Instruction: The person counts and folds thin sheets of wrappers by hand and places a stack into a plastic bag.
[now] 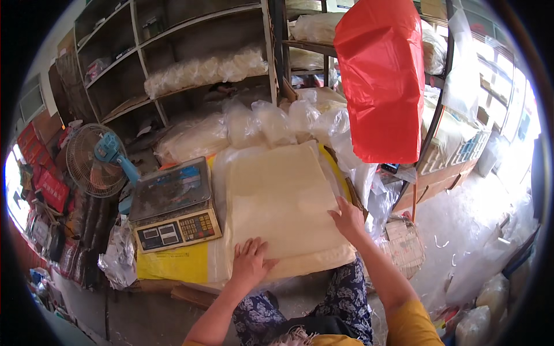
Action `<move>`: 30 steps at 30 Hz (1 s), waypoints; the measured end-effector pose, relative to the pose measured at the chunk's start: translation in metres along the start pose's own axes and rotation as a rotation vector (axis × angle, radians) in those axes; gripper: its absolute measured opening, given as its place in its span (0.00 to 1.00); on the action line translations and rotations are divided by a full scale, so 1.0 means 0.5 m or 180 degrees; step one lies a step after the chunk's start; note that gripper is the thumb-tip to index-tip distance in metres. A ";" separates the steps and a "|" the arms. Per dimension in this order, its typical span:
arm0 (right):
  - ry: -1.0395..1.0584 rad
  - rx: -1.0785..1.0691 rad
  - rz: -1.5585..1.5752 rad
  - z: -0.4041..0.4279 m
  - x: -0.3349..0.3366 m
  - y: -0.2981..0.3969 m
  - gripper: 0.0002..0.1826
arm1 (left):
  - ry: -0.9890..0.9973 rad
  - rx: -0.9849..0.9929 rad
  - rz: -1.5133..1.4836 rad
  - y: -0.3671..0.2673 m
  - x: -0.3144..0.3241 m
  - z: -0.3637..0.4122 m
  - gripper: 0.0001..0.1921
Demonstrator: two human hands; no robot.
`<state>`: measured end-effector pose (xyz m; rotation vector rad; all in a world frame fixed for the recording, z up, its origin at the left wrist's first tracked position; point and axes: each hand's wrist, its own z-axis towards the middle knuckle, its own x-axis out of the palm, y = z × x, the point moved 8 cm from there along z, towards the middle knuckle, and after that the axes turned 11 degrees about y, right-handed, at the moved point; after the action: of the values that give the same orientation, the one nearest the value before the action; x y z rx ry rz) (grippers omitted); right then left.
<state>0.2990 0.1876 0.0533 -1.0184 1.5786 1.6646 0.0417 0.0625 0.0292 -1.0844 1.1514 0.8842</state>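
Note:
A stack of pale cream plastic film sheets or bags (281, 203) lies flat before me on a low table. My left hand (252, 262) rests on the stack's near left part, palm down with fingers apart. At the stack's right edge, my right hand (347, 218) touches the film, its thumb and fingers spread. Neither hand grips anything that I can see. Left of the stack stands a digital weighing scale (171, 203) with a dark metal platform and a keypad. Yellow sheeting (173, 264) lies under the scale and the stack.
Bundled clear plastic bags (272, 121) line the table's back. A red plastic bag (383, 82) hangs at the upper right. A pedestal fan (97, 160) stands at the left. Shelving (203, 26) holds more rolled film behind. A bundled cardboard block (400, 246) sits at the right.

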 end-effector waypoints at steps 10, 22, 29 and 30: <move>0.0210 -0.1358 -0.1225 -0.103 0.123 0.081 0.28 | -0.0500 0.0711 0.0378 0.039 -0.049 -0.013 0.13; 0.0055 -0.3075 -0.0551 -0.219 -0.060 0.363 0.24 | -0.2438 -0.0668 -0.3053 0.137 -0.125 -0.071 0.44; 0.0754 -0.2790 0.0646 -0.261 0.039 0.098 0.15 | -0.0886 0.0966 -0.1745 0.074 -0.032 -0.076 0.29; 0.0822 -0.2834 0.0683 -0.262 0.041 0.101 0.15 | -0.0888 0.0878 -0.1733 0.098 -0.022 -0.087 0.29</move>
<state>0.2608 0.0515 0.0634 -1.5765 1.0870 2.5625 -0.0178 0.0330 0.0278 -0.9429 0.6691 0.4149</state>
